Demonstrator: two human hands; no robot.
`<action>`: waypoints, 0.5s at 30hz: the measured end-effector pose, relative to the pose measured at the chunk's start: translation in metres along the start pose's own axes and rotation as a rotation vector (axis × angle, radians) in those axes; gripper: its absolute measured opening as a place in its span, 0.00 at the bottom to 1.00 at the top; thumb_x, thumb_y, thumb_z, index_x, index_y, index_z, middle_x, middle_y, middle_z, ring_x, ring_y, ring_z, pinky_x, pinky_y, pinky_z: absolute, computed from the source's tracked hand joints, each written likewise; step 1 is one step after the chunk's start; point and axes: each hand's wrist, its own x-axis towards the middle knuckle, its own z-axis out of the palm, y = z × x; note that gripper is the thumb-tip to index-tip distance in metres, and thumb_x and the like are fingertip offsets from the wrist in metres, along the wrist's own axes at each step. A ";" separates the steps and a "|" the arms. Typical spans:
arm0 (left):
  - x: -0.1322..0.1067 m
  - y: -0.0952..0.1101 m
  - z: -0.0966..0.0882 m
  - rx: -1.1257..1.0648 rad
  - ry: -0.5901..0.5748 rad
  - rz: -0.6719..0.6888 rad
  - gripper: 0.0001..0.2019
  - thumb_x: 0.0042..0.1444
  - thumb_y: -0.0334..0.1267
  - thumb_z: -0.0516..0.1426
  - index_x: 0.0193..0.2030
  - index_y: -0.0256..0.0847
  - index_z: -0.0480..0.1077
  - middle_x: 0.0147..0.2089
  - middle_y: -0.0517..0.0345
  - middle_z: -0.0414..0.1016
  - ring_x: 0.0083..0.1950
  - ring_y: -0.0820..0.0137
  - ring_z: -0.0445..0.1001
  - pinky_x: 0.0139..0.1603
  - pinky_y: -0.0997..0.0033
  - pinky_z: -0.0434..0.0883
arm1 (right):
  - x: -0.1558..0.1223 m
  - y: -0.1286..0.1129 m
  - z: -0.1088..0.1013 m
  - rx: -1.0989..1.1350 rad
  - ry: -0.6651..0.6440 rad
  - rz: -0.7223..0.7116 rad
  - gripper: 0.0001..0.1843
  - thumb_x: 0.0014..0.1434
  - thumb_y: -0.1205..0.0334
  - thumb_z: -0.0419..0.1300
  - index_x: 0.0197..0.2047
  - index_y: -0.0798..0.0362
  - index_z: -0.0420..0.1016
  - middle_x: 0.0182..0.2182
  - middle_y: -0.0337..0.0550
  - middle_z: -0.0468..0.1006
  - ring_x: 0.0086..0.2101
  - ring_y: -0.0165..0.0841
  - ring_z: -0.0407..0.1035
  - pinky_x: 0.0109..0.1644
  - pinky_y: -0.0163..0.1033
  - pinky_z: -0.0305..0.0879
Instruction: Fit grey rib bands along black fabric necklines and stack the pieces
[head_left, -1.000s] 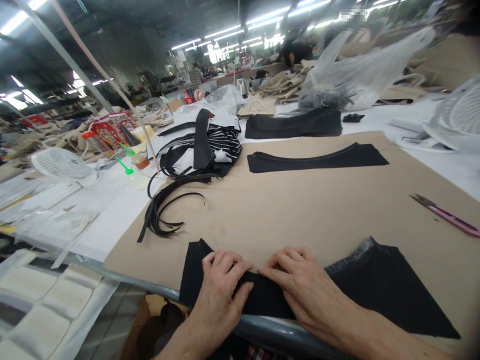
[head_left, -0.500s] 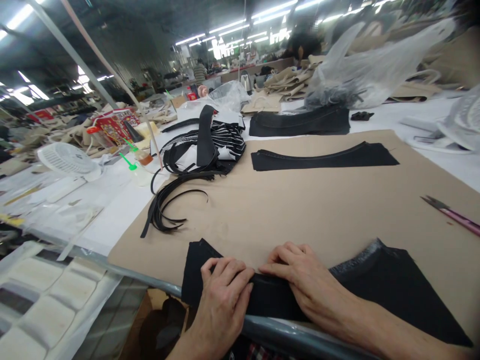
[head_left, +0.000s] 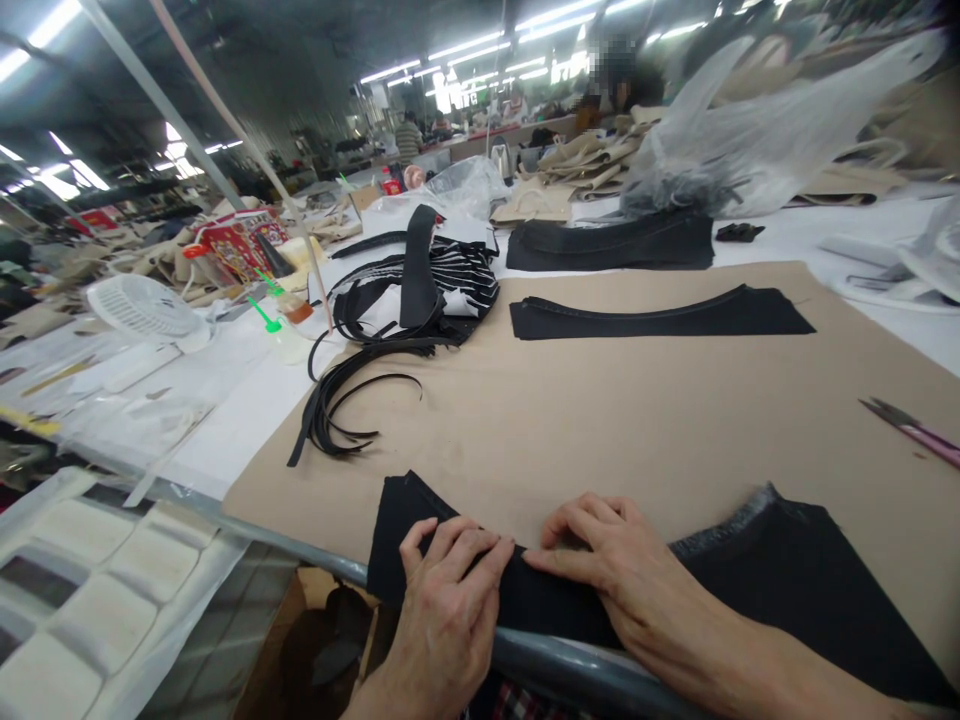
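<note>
A long, curved black fabric piece (head_left: pixel 787 570) lies along the front edge of the table, with a greyish, shiny strip on its inner curve at the right. My left hand (head_left: pixel 454 590) is closed on the piece's left part, its bent fingers pressing at the upper edge. Close beside it, my right hand (head_left: pixel 607 550) has its thumb on the same edge and its fingers curled beyond it. A small gap shows between that thumb and the index finger. The fabric under both palms is hidden.
A brown board (head_left: pixel 600 420) covers the tabletop. Scissors (head_left: pixel 911 428) lie at the right. Another black piece (head_left: pixel 660 315), a stack of black pieces (head_left: pixel 607 245) and black strips (head_left: pixel 322 410) are farther back. Glue bottles (head_left: pixel 281 335) and a fan (head_left: pixel 146 310) stand left.
The view has shifted slightly, moving the scene a little to the right. My right fingers have spread a bit from the thumb; my left hand stays on the fabric edge.
</note>
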 end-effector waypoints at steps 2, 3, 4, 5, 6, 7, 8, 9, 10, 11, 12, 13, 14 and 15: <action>0.000 0.000 -0.001 -0.005 0.000 0.003 0.23 0.61 0.27 0.51 0.61 0.51 0.64 0.49 0.61 0.75 0.53 0.66 0.68 0.57 0.57 0.49 | -0.002 -0.001 -0.001 0.010 -0.006 -0.022 0.33 0.56 0.81 0.50 0.51 0.33 0.75 0.45 0.37 0.73 0.45 0.34 0.64 0.49 0.43 0.55; 0.001 0.001 -0.001 -0.008 -0.001 0.007 0.23 0.61 0.27 0.51 0.61 0.51 0.64 0.49 0.61 0.75 0.53 0.66 0.68 0.57 0.58 0.49 | -0.003 -0.001 -0.001 0.023 -0.006 -0.034 0.33 0.56 0.80 0.50 0.51 0.32 0.75 0.46 0.37 0.73 0.45 0.34 0.63 0.49 0.43 0.55; 0.001 0.001 -0.001 -0.011 0.003 0.010 0.23 0.61 0.27 0.50 0.61 0.51 0.64 0.49 0.61 0.76 0.53 0.67 0.68 0.57 0.58 0.48 | -0.003 -0.001 -0.001 0.040 0.000 -0.042 0.33 0.56 0.81 0.50 0.52 0.32 0.74 0.46 0.37 0.72 0.45 0.34 0.63 0.49 0.43 0.55; 0.001 0.002 -0.001 -0.012 0.012 0.011 0.23 0.61 0.27 0.50 0.61 0.50 0.65 0.49 0.62 0.76 0.53 0.67 0.68 0.57 0.58 0.48 | -0.004 0.000 -0.002 0.054 0.015 -0.043 0.34 0.57 0.81 0.48 0.54 0.33 0.72 0.46 0.37 0.72 0.45 0.34 0.63 0.48 0.43 0.55; 0.001 0.002 -0.001 -0.010 0.020 0.011 0.23 0.61 0.26 0.50 0.61 0.50 0.65 0.48 0.62 0.76 0.53 0.67 0.68 0.57 0.58 0.48 | -0.004 0.001 -0.002 0.061 0.032 -0.035 0.34 0.57 0.81 0.47 0.56 0.35 0.71 0.46 0.38 0.72 0.45 0.34 0.63 0.48 0.42 0.55; 0.001 0.003 -0.001 -0.006 0.029 0.012 0.23 0.61 0.26 0.50 0.60 0.50 0.65 0.48 0.62 0.76 0.52 0.67 0.68 0.57 0.58 0.49 | -0.004 0.002 -0.003 0.058 0.052 -0.022 0.34 0.57 0.81 0.46 0.57 0.38 0.70 0.46 0.39 0.73 0.44 0.33 0.63 0.48 0.42 0.55; 0.001 0.003 -0.001 0.001 0.039 0.012 0.23 0.61 0.26 0.49 0.60 0.50 0.65 0.48 0.61 0.76 0.52 0.67 0.69 0.56 0.58 0.49 | -0.004 0.003 -0.003 0.047 0.072 -0.009 0.34 0.57 0.81 0.46 0.58 0.40 0.69 0.45 0.40 0.73 0.44 0.34 0.63 0.48 0.42 0.55; 0.001 0.003 -0.001 0.011 0.038 0.012 0.23 0.61 0.26 0.49 0.60 0.49 0.65 0.48 0.61 0.76 0.52 0.67 0.69 0.56 0.58 0.49 | -0.004 0.004 -0.003 0.031 0.083 -0.001 0.33 0.56 0.81 0.46 0.58 0.42 0.70 0.45 0.41 0.73 0.44 0.34 0.64 0.48 0.43 0.55; 0.001 0.004 -0.001 0.022 0.032 0.013 0.22 0.61 0.26 0.50 0.60 0.49 0.65 0.48 0.60 0.76 0.52 0.67 0.69 0.57 0.58 0.50 | -0.003 0.005 -0.003 0.015 0.086 0.002 0.32 0.56 0.80 0.47 0.57 0.42 0.70 0.45 0.41 0.73 0.43 0.34 0.64 0.48 0.43 0.55; 0.001 0.004 -0.001 0.033 0.022 0.015 0.23 0.61 0.26 0.50 0.61 0.48 0.64 0.48 0.60 0.76 0.52 0.67 0.69 0.57 0.58 0.50 | -0.003 0.005 -0.002 0.000 0.083 -0.001 0.32 0.55 0.80 0.49 0.57 0.42 0.71 0.45 0.41 0.74 0.43 0.35 0.64 0.48 0.43 0.55; 0.001 0.004 -0.002 0.040 0.015 0.016 0.23 0.61 0.26 0.50 0.61 0.48 0.64 0.48 0.60 0.76 0.53 0.67 0.69 0.57 0.58 0.51 | -0.003 0.004 -0.002 -0.013 0.076 -0.006 0.32 0.54 0.80 0.49 0.56 0.42 0.71 0.45 0.41 0.74 0.43 0.35 0.64 0.49 0.44 0.54; 0.001 0.004 -0.002 0.041 0.014 0.015 0.23 0.61 0.26 0.50 0.61 0.48 0.64 0.48 0.59 0.76 0.53 0.66 0.69 0.57 0.58 0.51 | -0.002 0.004 -0.001 -0.025 0.069 -0.012 0.32 0.54 0.80 0.50 0.56 0.42 0.71 0.44 0.40 0.74 0.43 0.34 0.64 0.49 0.44 0.54; 0.001 0.004 -0.002 0.037 0.018 0.015 0.23 0.61 0.26 0.50 0.61 0.48 0.64 0.48 0.59 0.76 0.52 0.67 0.69 0.57 0.58 0.51 | -0.002 0.003 -0.001 -0.037 0.060 -0.018 0.32 0.53 0.80 0.50 0.56 0.41 0.71 0.44 0.40 0.74 0.43 0.34 0.64 0.49 0.44 0.53; 0.002 0.005 -0.002 0.028 0.031 0.014 0.23 0.61 0.26 0.49 0.61 0.48 0.64 0.48 0.60 0.76 0.52 0.67 0.69 0.57 0.58 0.50 | -0.003 0.003 0.000 -0.047 0.053 -0.020 0.32 0.53 0.80 0.51 0.55 0.41 0.71 0.44 0.39 0.74 0.43 0.34 0.64 0.49 0.44 0.53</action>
